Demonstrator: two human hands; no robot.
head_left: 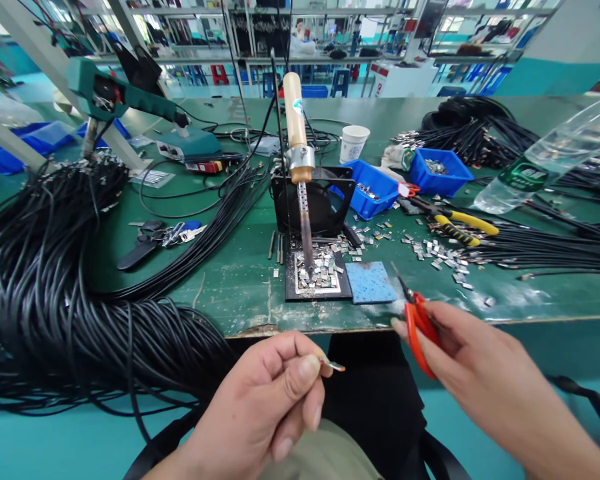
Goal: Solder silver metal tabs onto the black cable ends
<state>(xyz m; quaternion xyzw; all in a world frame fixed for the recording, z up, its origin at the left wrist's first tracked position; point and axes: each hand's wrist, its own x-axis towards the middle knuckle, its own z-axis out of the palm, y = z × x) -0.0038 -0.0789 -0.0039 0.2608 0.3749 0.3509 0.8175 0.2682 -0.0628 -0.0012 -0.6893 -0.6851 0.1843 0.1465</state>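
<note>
My left hand [275, 393] is closed in a pinch, in front of the bench edge. Between thumb and forefinger sticks out a small metal connector [336, 365] with an orange tip; whether a cable is joined to it is hidden by the hand. My right hand [480, 367] grips red-handled scissors [420, 330], their blades pointing up and away toward the bench. Just beyond the scissors lies a blue sponge [371, 283]. Left of it, a soldering iron [305, 227] with a wooden handle stands tip-down over a black plate [293, 290] heaped with small metal connector pieces [317, 272].
Black cables [170, 347] spill over the bench's left edge. Behind the iron stands a black fan [313, 203]. Blue bins [365, 200], yellow-handled pliers [463, 223], a paper cup [353, 143], a plastic bottle [545, 160], keys [175, 233] and a green soldering gun [115, 97] surround it.
</note>
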